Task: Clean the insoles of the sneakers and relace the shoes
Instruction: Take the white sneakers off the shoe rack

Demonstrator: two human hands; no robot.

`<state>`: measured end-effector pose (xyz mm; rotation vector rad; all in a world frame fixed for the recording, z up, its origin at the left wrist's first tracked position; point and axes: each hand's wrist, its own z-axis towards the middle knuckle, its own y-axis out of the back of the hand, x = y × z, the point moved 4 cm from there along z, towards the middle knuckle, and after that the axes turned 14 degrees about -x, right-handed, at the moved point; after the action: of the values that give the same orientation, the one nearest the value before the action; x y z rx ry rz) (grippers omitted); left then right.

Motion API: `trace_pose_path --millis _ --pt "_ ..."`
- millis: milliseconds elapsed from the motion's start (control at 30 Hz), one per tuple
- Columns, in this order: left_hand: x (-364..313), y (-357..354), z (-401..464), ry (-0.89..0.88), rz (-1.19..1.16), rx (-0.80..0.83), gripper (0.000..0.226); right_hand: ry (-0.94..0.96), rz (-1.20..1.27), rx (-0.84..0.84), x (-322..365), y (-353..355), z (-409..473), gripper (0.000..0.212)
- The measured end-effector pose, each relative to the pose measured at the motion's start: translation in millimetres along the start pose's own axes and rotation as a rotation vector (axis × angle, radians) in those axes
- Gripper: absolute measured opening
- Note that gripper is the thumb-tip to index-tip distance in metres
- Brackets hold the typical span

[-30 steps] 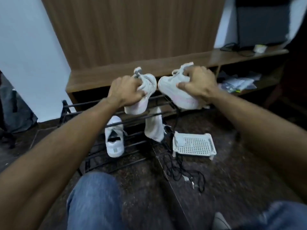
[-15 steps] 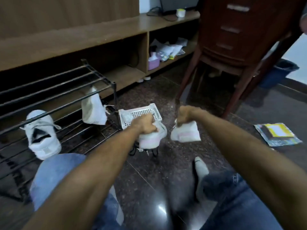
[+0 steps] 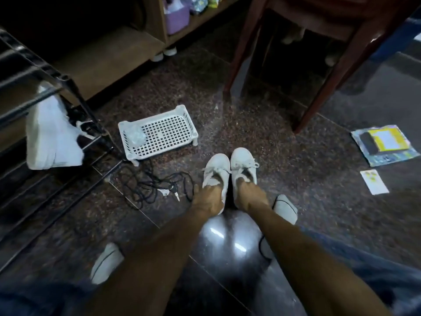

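where the two bare forearms meet the dark speckled stone floor (image 3: 262,137), a pair of white lace-up fabric sneakers stands side by side, toes pointing away from the person. the left hand (image 3: 208,199) sits at the heel opening of the left white sneaker (image 3: 216,169), fingers curled over the collar and gripping it. the right hand (image 3: 249,195) sits at the heel opening of the right white sneaker (image 3: 243,163), fingers reaching into the opening and holding the collar. the two sneakers touch along their inner sides, and loose white laces lie across both tongues.

just right of the right hand lies a white-socked foot (image 3: 286,207); a second white-socked foot (image 3: 106,263) lies near the left forearm, well behind the left hand. left of the left hand a tangle of thin black cable (image 3: 150,185) lies on the floor. beyond the cable, ahead and left of the left hand, stands a white perforated plastic tray (image 3: 159,133) with a crumpled clear item in one corner. further left, a black metal shoe rack (image 3: 45,92) carries a white high-top shoe (image 3: 50,137) hung toe-up. ahead of the right hand stand the legs of a dark red wooden chair (image 3: 319,87). well to the right of the right hand lie a yellow-and-blue printed booklet (image 3: 385,142) and a small white card (image 3: 373,181).
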<state>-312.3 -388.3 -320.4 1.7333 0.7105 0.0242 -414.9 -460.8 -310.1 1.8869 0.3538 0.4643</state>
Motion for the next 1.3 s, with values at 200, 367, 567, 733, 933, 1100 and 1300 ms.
trace_pose_path --millis 200,367,567,733,933,1100,1300 --pt "19.4 -30.7 -3.5 -0.078 -0.041 0.246 0.038 -0.003 0.014 0.218 -3.5 -22.9 -2.9 0.048" --pt "36.0 3.2 -11.8 -0.040 -0.138 0.157 0.043 0.017 0.071 0.155 14.4 -0.5 -4.6 0.040" --pt "75.6 93.4 -31.8 0.007 -0.162 -0.100 0.033 0.203 0.175 0.195 93.0 29.3 6.0 0.032" --pt "142.7 186.1 -84.3 0.159 -0.086 -0.395 0.030 0.434 0.304 0.141 197.7 64.3 -3.3 0.018" --pt "241.0 247.5 -191.5 0.563 -0.074 -0.730 0.027 0.610 0.293 0.138 302.4 93.6 -42.1 0.021" --pt "313.9 245.2 -266.2 0.854 -0.116 -0.762 0.027 0.609 0.310 0.130 361.0 76.8 -44.6 0.050" --pt "356.9 226.3 -259.8 0.786 0.020 -0.618 0.043 0.345 0.488 0.116 380.0 48.4 -23.8 0.034"
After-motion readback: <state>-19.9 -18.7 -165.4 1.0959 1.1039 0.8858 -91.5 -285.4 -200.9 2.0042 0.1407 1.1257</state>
